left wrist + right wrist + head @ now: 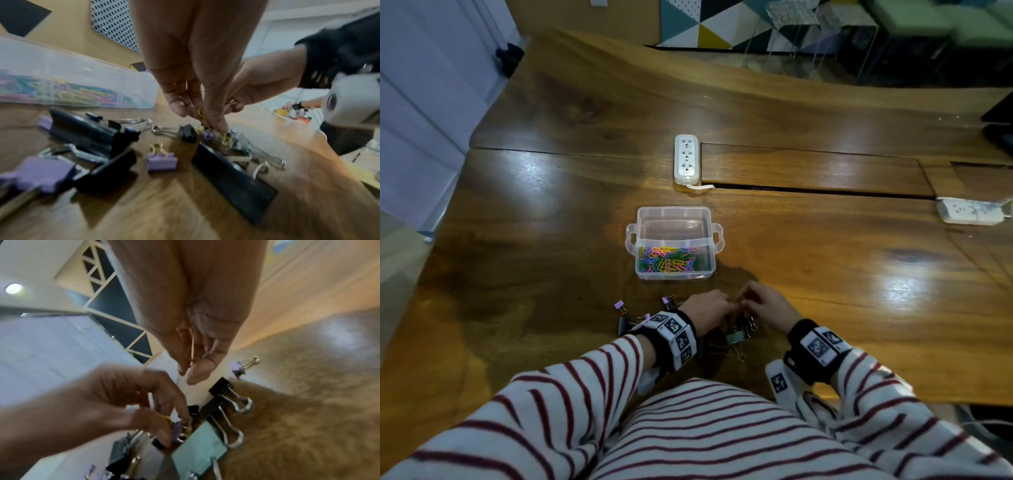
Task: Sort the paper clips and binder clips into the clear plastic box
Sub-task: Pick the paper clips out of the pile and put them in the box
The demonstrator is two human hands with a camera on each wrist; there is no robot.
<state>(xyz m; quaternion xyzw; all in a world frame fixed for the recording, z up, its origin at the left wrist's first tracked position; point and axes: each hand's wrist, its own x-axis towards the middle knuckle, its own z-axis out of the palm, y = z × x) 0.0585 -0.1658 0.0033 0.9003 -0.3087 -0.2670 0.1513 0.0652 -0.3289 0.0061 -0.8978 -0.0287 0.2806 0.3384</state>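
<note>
The clear plastic box (714,236) stands on the table beyond my hands; its near compartment holds several coloured paper clips (667,261) and its far one looks bare. A pile of binder clips (736,337) lies under both hands: black ones (88,131), purple ones (162,161) and a mint one (200,445). My left hand (205,121) reaches down into the pile, and its fingertips pinch a yellow paper clip (200,113). My right hand (188,374) hovers just beside it, with a thin paper clip wire (193,348) held between thumb and fingers.
A white power strip (686,159) lies behind the box, and a second one (971,211) sits at the right. A lone purple binder clip (620,306) rests left of the pile. The wooden table (859,274) has a slot across its middle.
</note>
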